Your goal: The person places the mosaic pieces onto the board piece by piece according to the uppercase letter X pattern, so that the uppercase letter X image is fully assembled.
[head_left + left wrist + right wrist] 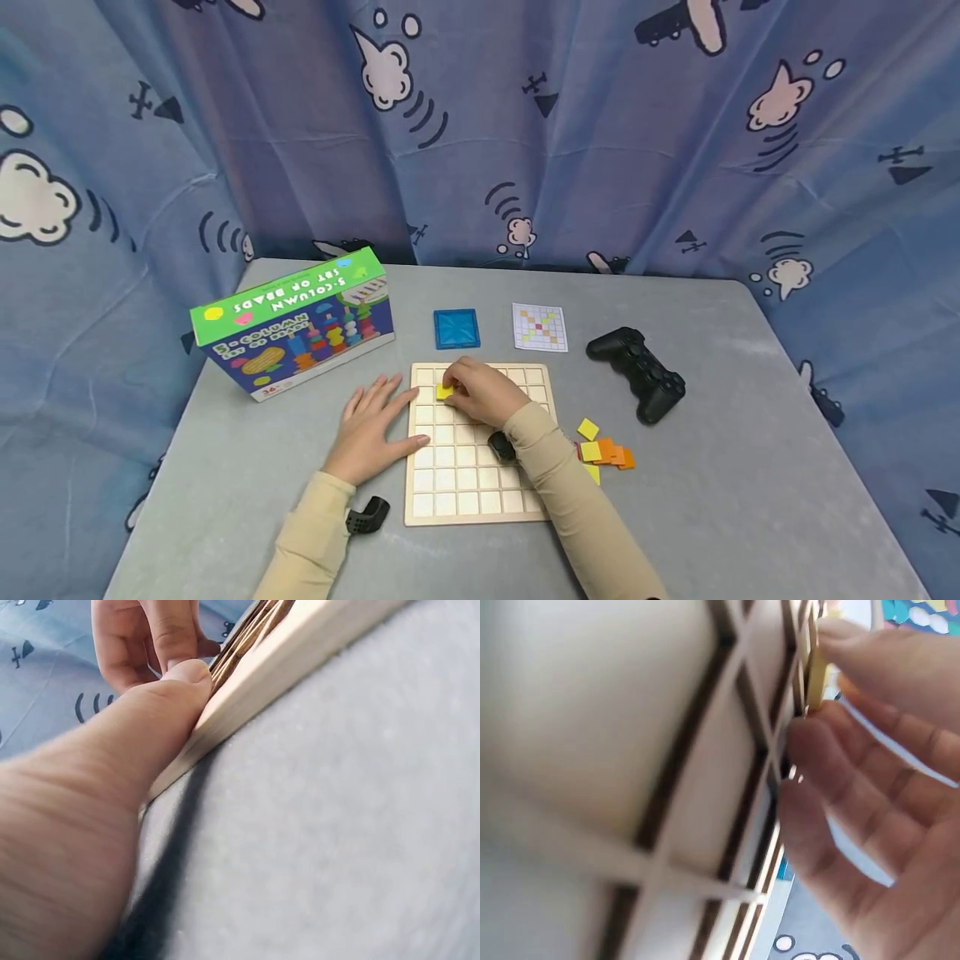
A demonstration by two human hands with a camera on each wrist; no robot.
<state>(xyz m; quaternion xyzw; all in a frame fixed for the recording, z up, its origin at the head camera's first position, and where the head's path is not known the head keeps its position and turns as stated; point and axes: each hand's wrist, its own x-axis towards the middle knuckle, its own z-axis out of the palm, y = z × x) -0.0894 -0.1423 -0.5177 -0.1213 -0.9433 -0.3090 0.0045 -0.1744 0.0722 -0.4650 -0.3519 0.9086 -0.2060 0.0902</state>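
Observation:
A wooden grid board point(445, 505) with rows of square cells lies on the grey table. Near its upper left corner my right hand point(483, 393) pinches a yellow square tile point(443, 392) between thumb and fingers. The right wrist view shows that tile point(817, 684) edge-on at the grid, the other fingertips close to the cells. Whether it sits fully in a cell, I cannot tell. My left hand point(370, 433) is spread at the board's left side, its thumb point(169, 694) resting on the wooden rim point(247, 697).
Several loose tiles, yellow point(588, 429) and orange point(606, 452), lie right of the board, partly behind my right sleeve. Behind the board are a blue square tray point(457, 329) and a printed grid card point(540, 327). A black game controller point(636, 373) and a bead-set box point(292, 325) flank them.

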